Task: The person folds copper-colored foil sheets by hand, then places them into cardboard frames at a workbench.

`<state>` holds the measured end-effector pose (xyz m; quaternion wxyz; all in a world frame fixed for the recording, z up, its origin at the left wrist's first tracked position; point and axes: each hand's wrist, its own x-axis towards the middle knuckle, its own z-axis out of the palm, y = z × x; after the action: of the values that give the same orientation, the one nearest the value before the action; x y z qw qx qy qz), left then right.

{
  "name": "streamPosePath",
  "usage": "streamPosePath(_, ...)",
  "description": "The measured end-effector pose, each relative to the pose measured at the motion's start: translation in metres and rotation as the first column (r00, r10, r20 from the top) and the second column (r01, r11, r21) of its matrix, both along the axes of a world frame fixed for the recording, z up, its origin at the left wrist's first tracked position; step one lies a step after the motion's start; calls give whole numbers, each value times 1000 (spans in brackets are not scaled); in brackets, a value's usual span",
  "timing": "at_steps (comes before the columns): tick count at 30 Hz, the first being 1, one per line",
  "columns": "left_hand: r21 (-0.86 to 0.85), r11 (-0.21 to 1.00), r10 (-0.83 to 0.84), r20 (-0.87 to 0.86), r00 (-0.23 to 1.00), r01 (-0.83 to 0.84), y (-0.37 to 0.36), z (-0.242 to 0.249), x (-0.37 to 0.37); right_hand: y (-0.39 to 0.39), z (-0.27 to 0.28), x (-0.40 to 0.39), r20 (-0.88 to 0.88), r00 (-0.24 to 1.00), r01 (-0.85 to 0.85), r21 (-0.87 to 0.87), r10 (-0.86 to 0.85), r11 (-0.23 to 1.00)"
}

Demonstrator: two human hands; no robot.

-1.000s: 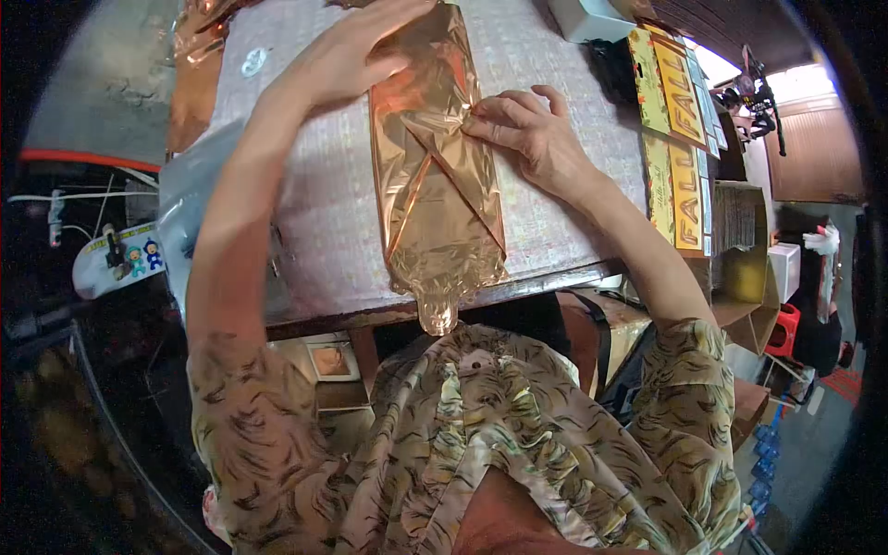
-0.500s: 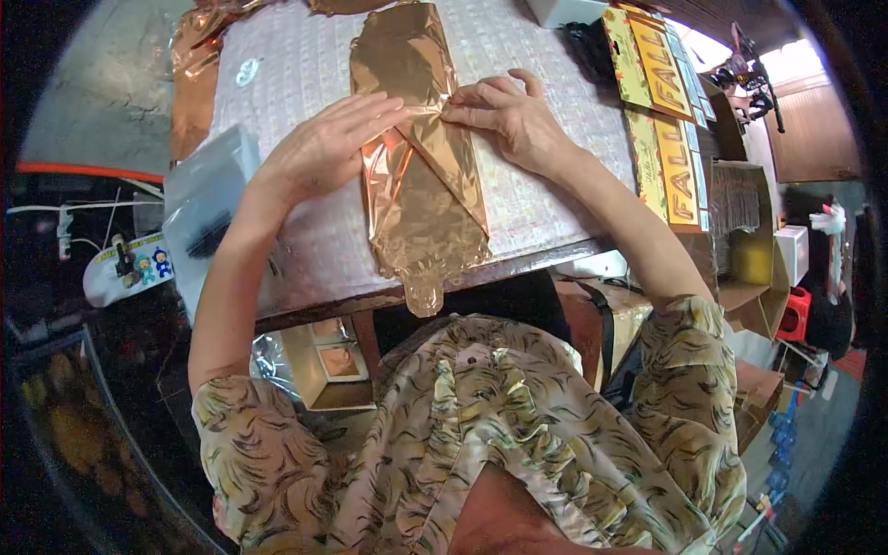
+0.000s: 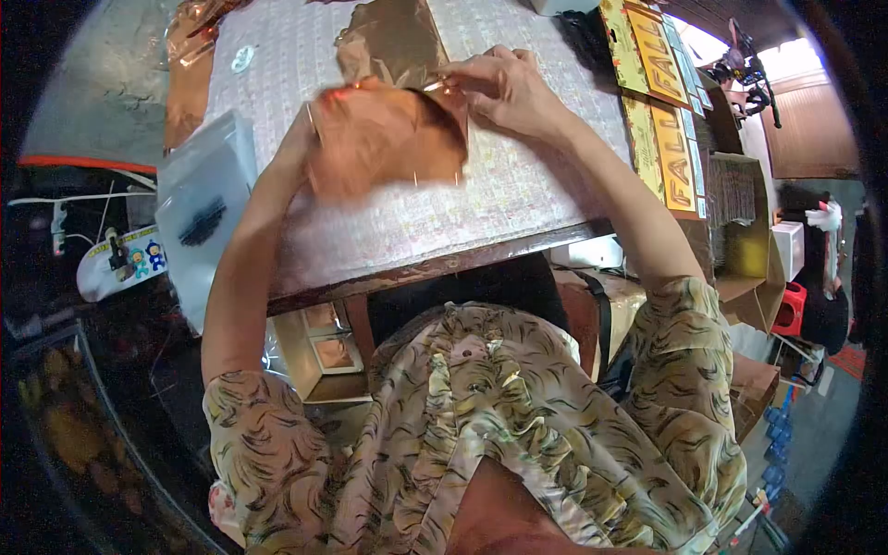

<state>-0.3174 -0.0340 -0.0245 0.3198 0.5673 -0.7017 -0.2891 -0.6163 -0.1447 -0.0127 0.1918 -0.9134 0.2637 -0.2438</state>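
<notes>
Folding seems the step in hand: the copper-coloured foil sheet (image 3: 393,44) lies on the pale, cloth-textured desk (image 3: 388,231), its near part lifted in a blurred flap (image 3: 388,143). The right hand (image 3: 513,91) pinches its edge; the left hand (image 3: 301,139) is mostly behind the flap, its grip impossible to tell. Thin and shiny, the foil likely calls for light smoothing next.

Copper-coloured foil (image 3: 388,143) gleams against a white cloth (image 3: 416,227) with a faint pastel check, while dark curved strokes pattern a cream-and-olive shirt (image 3: 481,398) and FALL cards (image 3: 673,153) show yellow and orange.
</notes>
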Motion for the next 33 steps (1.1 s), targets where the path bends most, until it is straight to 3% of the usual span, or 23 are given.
streamPosePath(1, 59, 995, 84, -56, 995, -81, -1, -5, 2, 1, 1, 2, -3, 1000, -2, 0, 2, 1000)
streamPosePath(2, 122, 980, 172, -106, 979, -159, 0, -10, 4, 1, 2, 3, 0, 999, 52, 105, -52, 993)
streamPosePath(3, 287, 927, 299, -175, 938, -242, 2, 10, -8, 3, 3, 5, -3, 994, 103, 210, -105, 972)
streamPosePath(5, 126, 984, 154, -246, 957, -126, 2, 14, -11, 5, 6, 7, 0, 994, 109, 183, -111, 977)
streamPosePath(6, 9, 984, 176, -273, 946, -180, 1, 12, -17, 6, 7, 8, 7, 993, 118, 153, -121, 981)
streamPosePath(8, 64, 980, 201, -246, 948, -191, -3, 9, -11, 7, 6, 9, 12, 992, 125, 120, -128, 985)
streamPosePath(10, 117, 972, 223, -218, 950, -201, -3, 9, -10, 7, -4, 11, 159, 964, 146, 353, -213, 924)
streamPosePath(13, 131, 969, 233, -227, 946, -207, -2, 21, -16, 5, -8, 13, 152, 968, 138, 346, -201, 928)
streamPosePath(15, 190, 943, 300, -123, 946, -274, 1, 33, -20, 8, -4, 12, 140, 972, 141, 298, -189, 944)
streamPosePath(18, 86, 968, 250, -230, 941, -236, -7, 15, -15, 8, -7, 13, 124, 978, 143, 204, -170, 968)
streamPosePath(20, 104, 958, 281, -181, 942, -266, -11, 8, -9, 7, -14, 14, 119, 980, 140, 160, -160, 977)
streamPosePath(22, 120, 947, 311, -130, 941, -297, -11, 11, -9, 7, -19, 16, 111, 977, 187, -29, -183, 982)
streamPosePath(25, 169, 941, 314, -110, 943, -294, -7, 23, -16, 12, -21, 19, 64, 967, 255, -133, -248, 958)
streamPosePath(27, 148, 953, 301, -354, 886, -264, 4, 31, -27, 11, -18, 21, 26, 966, 257, -62, -256, 964)
streamPosePath(28, 147, 953, 301, -354, 885, -266, 10, 32, -27, 10, -15, 21, -13, 965, 263, 8, -263, 965)
streamPosePath(31, 160, 943, 330, -310, 891, -293, 21, 22, -19, 9, -12, 24, -20, 960, 279, -51, -280, 959)
streamPosePath(33, -64, 934, 346, -82, 935, -351, 24, 6, -14, 7, -9, 26, -45, 961, 275, 13, -274, 961)
